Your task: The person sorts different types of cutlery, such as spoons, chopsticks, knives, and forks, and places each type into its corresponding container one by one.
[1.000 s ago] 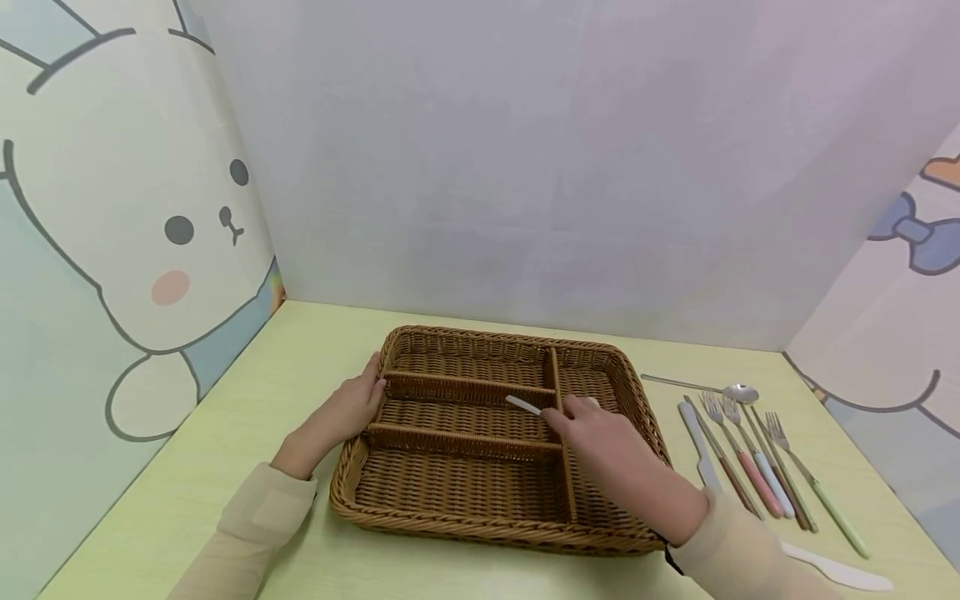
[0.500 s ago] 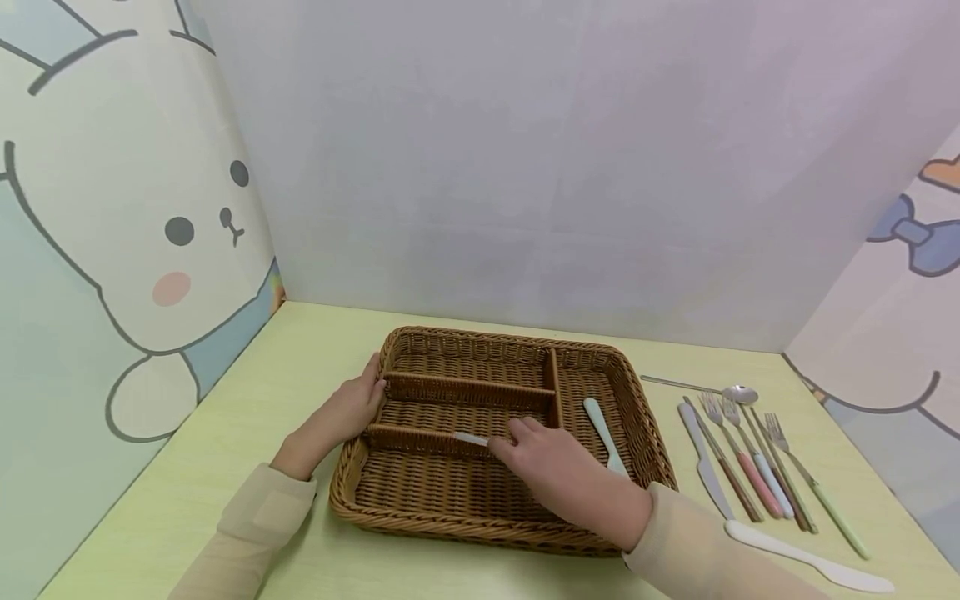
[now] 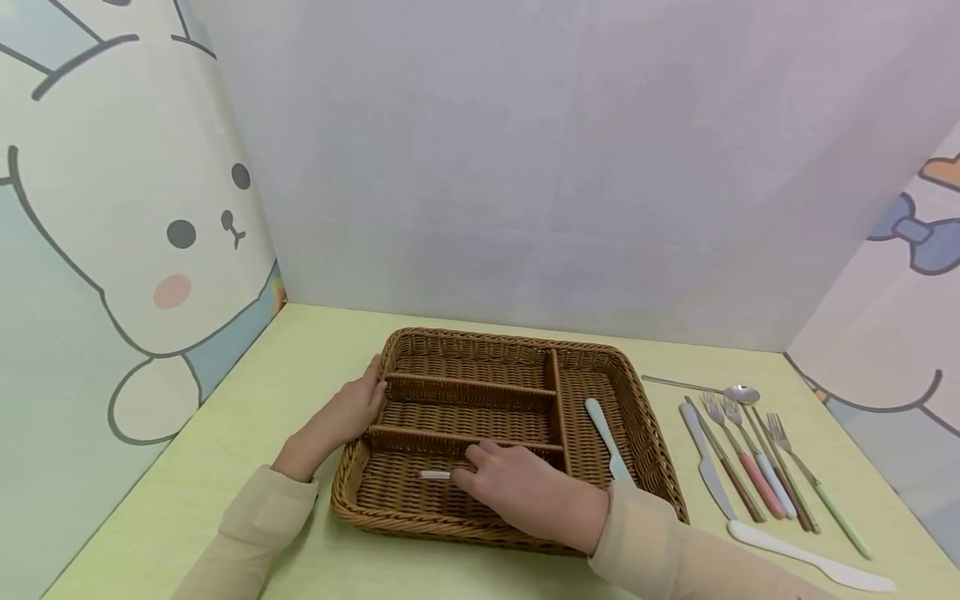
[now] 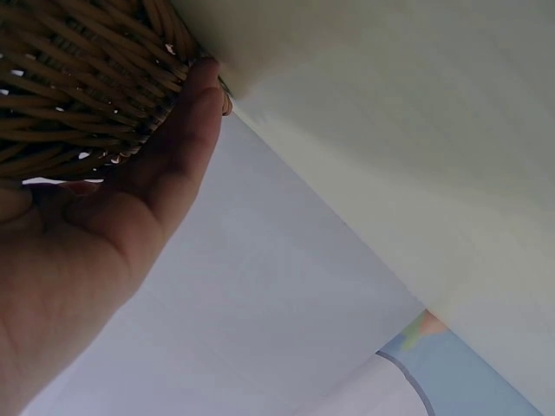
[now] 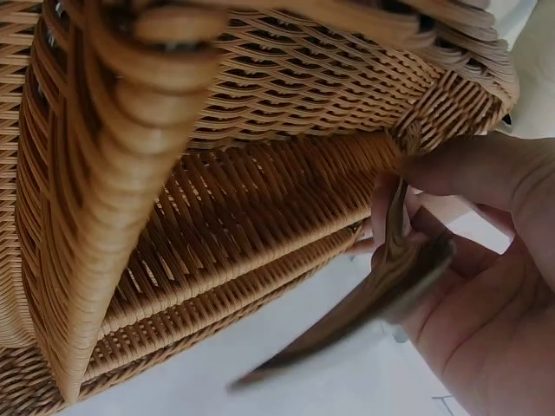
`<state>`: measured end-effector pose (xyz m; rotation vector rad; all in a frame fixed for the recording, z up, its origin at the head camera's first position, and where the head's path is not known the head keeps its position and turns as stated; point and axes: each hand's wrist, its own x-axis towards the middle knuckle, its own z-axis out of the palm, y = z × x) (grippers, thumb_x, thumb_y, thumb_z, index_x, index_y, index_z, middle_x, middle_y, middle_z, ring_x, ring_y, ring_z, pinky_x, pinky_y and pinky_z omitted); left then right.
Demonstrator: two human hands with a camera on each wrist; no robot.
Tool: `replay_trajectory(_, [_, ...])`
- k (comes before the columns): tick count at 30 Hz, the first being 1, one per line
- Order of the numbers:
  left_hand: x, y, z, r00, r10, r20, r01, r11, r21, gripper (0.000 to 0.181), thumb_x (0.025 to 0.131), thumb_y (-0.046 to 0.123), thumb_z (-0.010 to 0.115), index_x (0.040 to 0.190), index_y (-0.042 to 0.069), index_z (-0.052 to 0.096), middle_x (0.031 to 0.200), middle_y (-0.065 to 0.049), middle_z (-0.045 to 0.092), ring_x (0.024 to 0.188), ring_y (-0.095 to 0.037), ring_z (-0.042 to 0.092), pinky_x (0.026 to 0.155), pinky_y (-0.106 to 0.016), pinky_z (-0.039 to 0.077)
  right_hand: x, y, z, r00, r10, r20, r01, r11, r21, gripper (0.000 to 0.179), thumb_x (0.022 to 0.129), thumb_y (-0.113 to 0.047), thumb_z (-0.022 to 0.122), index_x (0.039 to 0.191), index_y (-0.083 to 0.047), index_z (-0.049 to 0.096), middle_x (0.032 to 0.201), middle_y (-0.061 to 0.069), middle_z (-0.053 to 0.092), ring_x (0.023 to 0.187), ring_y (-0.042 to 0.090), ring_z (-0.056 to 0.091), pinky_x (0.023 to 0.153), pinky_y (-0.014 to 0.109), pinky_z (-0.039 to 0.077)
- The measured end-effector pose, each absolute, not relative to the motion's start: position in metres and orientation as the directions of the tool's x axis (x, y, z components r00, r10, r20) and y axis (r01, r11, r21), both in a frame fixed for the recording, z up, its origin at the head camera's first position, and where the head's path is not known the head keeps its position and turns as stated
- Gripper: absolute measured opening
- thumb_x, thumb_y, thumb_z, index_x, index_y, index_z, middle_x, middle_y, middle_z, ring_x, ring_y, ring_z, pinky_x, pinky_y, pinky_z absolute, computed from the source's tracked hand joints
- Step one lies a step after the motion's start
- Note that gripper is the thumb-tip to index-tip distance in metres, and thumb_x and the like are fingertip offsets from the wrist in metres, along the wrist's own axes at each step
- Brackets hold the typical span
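Note:
A brown wicker cutlery basket (image 3: 480,386), divided into several compartments, sits on the table. My left hand (image 3: 348,408) holds its left side, the thumb over the rim and the fingers along the outer wall (image 4: 78,78). Inside the front compartment, my right hand (image 3: 521,492) pinches a table knife (image 3: 434,475). Its pale handle end pokes out to the left in the head view. The shiny blade (image 5: 347,321) hangs below the fingers in the right wrist view. A light blue knife (image 3: 606,437) lies in the right-hand compartment, its lower end hidden by my right sleeve.
To the right of the basket lie a spoon (image 3: 741,394), a grey knife (image 3: 705,462), several forks (image 3: 806,475), and slim brown-ended sticks (image 3: 731,471). A white knife (image 3: 810,557) lies nearer the front. A pale wall (image 3: 525,167) stands behind the table.
My right hand has moved left and toward the front with the knife, from the right compartment into the front one. The light blue knife came into view. My left hand stays put.

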<state>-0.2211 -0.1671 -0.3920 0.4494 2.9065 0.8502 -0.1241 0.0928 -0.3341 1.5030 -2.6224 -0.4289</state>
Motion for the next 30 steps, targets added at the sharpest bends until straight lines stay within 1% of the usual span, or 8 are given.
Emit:
replay_trajectory(3, [-0.221,-0.167,-0.392,-0.954,0.3,0.002,0.253,0.802,0.541,0.057,0.102,0.017,0.027,0.143,-0.01,-0.001,0.055,-0.003,0.043,0.04,-0.011,0.03,0.057,-0.031,0.041,-0.126,0.091,-0.336,-0.486,-0.872,-0.064,-0.849,0.453,0.273,0.023,0.087,-0.014,0.062,0.108,-0.024,0.06,0.091,-0.005,0.058,0.076,0.006,0.05,0.049,0.013,0.036])
replay_trajectory(6, [-0.222,-0.167,-0.392,-0.954,0.299,0.001,0.253,0.802,0.541,0.057,0.102,0.017,0.027,0.143,-0.01,-0.001,0.052,-0.001,0.041,0.039,-0.011,0.029,0.055,-0.029,0.039,-0.129,0.09,-0.339,-0.466,-0.882,-0.077,-0.864,0.434,0.254,0.023,0.087,-0.013,0.062,0.108,-0.023,0.06,0.089,-0.006,0.059,0.075,0.005,0.051,0.05,0.013,0.037])
replay_trajectory(10, [-0.222,-0.167,-0.393,-0.953,0.302,0.002,0.254,0.799,0.545,0.057,0.102,0.017,0.027,0.143,-0.01,-0.001,0.051,-0.001,0.041,0.039,-0.011,0.029,0.052,-0.029,0.039,-0.132,0.089,-0.343,-0.438,-0.894,-0.1,-0.883,0.406,0.237,0.025,0.087,-0.013,0.062,0.109,-0.023,0.059,0.091,-0.006,0.06,0.076,0.003,0.054,0.052,0.011,0.039])
replay_trajectory(17, [-0.223,-0.167,-0.393,-0.951,0.308,0.012,0.262,0.788,0.557,0.057,0.102,0.017,0.027,0.143,-0.01,0.0,0.049,0.001,0.039,0.038,-0.01,0.029,0.047,-0.028,0.036,-0.132,0.086,-0.346,-0.398,-0.9,-0.179,-0.903,0.35,0.248,0.026,0.087,-0.014,0.062,0.111,-0.022,0.058,0.097,-0.006,0.063,0.082,0.004,0.059,0.062,0.013,0.047])
replay_trajectory(20, [-0.222,-0.167,-0.393,-0.952,0.306,0.014,0.262,0.788,0.557,0.057,0.101,0.016,0.028,0.143,-0.01,0.0,0.048,0.001,0.038,0.038,-0.01,0.029,0.045,-0.029,0.036,-0.132,0.085,-0.347,-0.394,-0.897,-0.199,-0.906,0.343,0.247,0.026,0.087,-0.015,0.062,0.112,-0.021,0.057,0.098,-0.006,0.063,0.081,0.004,0.06,0.062,0.013,0.047])
replay_trajectory(26, [-0.222,-0.167,-0.392,-0.953,0.304,0.003,0.255,0.793,0.554,0.057,0.102,0.017,0.027,0.143,-0.01,-0.001,0.049,0.0,0.039,0.038,-0.01,0.028,0.049,-0.028,0.037,-0.133,0.084,-0.349,-0.402,-0.89,-0.217,-0.906,0.351,0.237,0.028,0.087,-0.014,0.062,0.114,-0.021,0.057,0.102,-0.006,0.063,0.085,0.004,0.06,0.063,0.013,0.048])
replay_trajectory(30, [-0.222,-0.167,-0.392,-0.953,0.302,0.0,0.252,0.793,0.555,0.057,0.102,0.017,0.027,0.143,-0.01,-0.002,0.049,0.0,0.038,0.038,-0.01,0.028,0.05,-0.029,0.037,-0.136,0.085,-0.352,-0.415,-0.88,-0.231,-0.901,0.362,0.239,0.031,0.088,-0.014,0.06,0.118,-0.022,0.056,0.109,-0.005,0.063,0.09,0.005,0.061,0.066,0.013,0.048])
